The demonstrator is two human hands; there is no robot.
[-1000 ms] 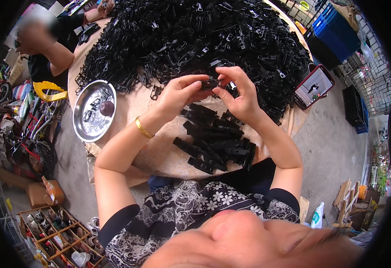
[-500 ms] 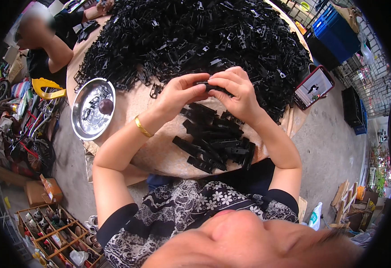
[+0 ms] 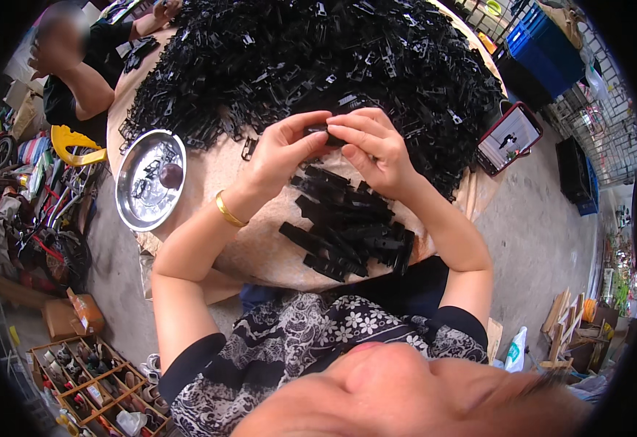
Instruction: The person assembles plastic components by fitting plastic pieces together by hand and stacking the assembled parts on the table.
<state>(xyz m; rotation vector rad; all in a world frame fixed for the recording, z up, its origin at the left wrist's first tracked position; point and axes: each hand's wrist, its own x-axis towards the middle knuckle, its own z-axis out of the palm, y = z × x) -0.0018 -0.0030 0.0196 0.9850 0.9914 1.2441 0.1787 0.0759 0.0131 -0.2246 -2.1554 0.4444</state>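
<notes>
Over the table, my two hands meet around a small black plastic part (image 3: pixel 317 131), mostly hidden by the fingers. My left hand (image 3: pixel 282 154), below a gold bangle, pinches it between thumb and forefinger. The bent fingers of my right hand (image 3: pixel 378 149) press on the part's right end, with the thumb lower down. Just beneath lies a loose stack of longer black plastic pieces (image 3: pixel 344 229). Behind my hands spreads a big heap of small black plastic parts (image 3: pixel 311 62). One loose black part (image 3: pixel 248 148) sits left of my left wrist.
A round metal bowl (image 3: pixel 123 207) at the left holds several black parts and a dark round object (image 3: pixel 171 175). A phone (image 3: pixel 509 139) leans at the table's right edge. Another person (image 3: pixel 78 91) sits far left. Blue crates (image 3: pixel 544 54) stand far right.
Both hands have shifted slightly left and up with the part. My right thumb has come down away from it, while my left hand keeps its pinch.
</notes>
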